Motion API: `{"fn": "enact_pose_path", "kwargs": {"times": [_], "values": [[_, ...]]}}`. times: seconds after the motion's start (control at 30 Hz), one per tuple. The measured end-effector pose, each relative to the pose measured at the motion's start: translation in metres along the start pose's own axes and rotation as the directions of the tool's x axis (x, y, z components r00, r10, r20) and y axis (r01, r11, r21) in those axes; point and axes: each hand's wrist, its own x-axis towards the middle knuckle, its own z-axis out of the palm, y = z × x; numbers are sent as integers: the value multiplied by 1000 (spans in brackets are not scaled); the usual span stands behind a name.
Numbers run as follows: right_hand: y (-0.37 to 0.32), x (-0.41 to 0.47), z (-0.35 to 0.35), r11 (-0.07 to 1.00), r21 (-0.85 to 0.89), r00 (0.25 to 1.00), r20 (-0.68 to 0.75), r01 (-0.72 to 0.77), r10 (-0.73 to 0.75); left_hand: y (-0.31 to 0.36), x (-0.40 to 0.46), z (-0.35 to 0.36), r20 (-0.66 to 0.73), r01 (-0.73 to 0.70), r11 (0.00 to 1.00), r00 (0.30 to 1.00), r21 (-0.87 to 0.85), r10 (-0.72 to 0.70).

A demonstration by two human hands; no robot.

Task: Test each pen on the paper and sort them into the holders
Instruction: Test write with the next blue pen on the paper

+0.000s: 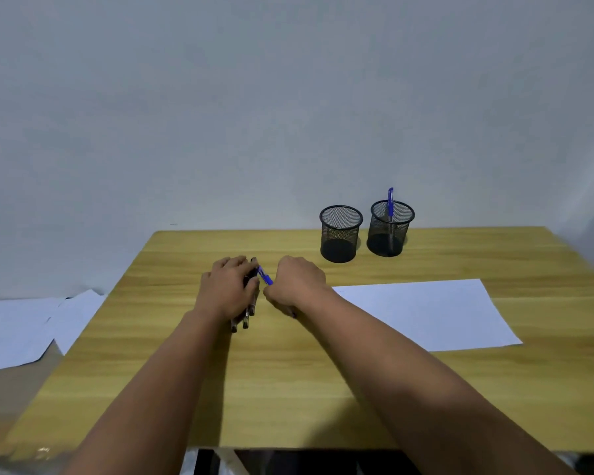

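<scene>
While the left hand (230,289) clamps a bundle of pens (246,317) on the worktop (288,389), right-hand fingers (271,294) pinch a blue pen (264,275).

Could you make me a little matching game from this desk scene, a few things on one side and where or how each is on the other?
Things:
1. left holder
2. right holder
3. sheet of paper
4. bundle of pens

States:
A. lies flat on the table, right of the hands
B. has one blue pen standing in it
C. under the left hand
D. has no pen in it

Pairs: 1-D, 2-B, 3-A, 4-C
</scene>
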Motion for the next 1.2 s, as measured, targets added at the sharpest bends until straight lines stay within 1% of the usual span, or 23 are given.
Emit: {"fn": "enact_pose_path", "kwargs": {"times": [0.07,0.1,0.13,0.17,0.23,0.27,0.37,0.43,0.5,0.6,0.63,0.67,0.73,0.8,0.87,0.9,0.93,1.0,1.03,1.07,1.1,1.13,1.2], "values": [[8,-2,-5,999,30,999,9,-31,31,5,-2,-4,-11,-6,1000,1000,24,7],[14,-4,-10,996,73,999,34,-42,40,8,-3,-8,-17,-11,1000,1000,27,12],[20,-5,-15,988,145,997,70,-45,35,10,-4,-11,-26,-24,1000,999,17,25],[26,-8,-22,966,254,994,110,-46,18,14,-5,-14,-34,-48,999,998,-2,48],[39,-18,-38,867,494,985,169,-61,-27,22,-9,-21,-57,-123,991,991,-48,120],[46,-24,-47,814,576,983,180,-76,-36,27,-11,-24,-78,-170,983,983,-69,165],[63,-45,-75,720,685,984,176,-109,-18,45,-17,-34,-186,-311,948,937,-61,296],[76,-56,-90,639,759,987,161,-123,-1,59,-21,-41,-248,-371,928,902,-28,353],[88,-65,-99,517,847,991,132,-127,27,73,-26,-45,-277,-403,915,882,-28,381],[98,-77,-102,306,949,996,53,-72,69,104,-35,-51,-275,-416,900,887,-126,371],[99,-80,-100,265,963,996,29,-49,82,115,-37,-52,-266,-426,892,887,-153,378],[101,-82,-98,256,966,995,8,-32,95,125,-40,-52,-255,-438,883,885,-171,389],[104,-85,-93,275,961,992,-29,-7,124,142,-43,-50,-193,-421,876,903,-234,383],[109,-85,-89,292,956,980,-63,6,187,156,-46,-48,-76,-337,866,940,-369,334],[110,-79,-84,293,956,960,-72,-11,272,173,-50,-48,23,-256,840,952,-479,304],[112,-75,-84,269,963,944,-66,-25,323,180,-52,-48,62,-221,827,954,-518,294],[117,-69,-84,215,976,919,-59,-29,390,184,-53,-48,107,-187,819,952,-543,288],[138,-61,-96,82,997,838,-45,1,544,176,-56,-44,219,-132,837,933,-532,286],[154,-59,-105,79,997,796,-60,15,603,165,-56,-39,257,-109,862,929,-496,265],[169,-59,-113,139,990,766,-105,20,635,150,-56,-32,263,-88,892,939,-444,223],[181,-59,-120,235,972,750,-175,27,637,134,-55,-25,233,-64,922,959,-383,164],[189,-61,-123,344,938,753,-259,47,605,120,-53,-19,183,-40,948,978,-315,102],[191,-64,-116,538,837,781,-401,100,479,104,-48,-9,85,-20,990,996,-141,32]]}}
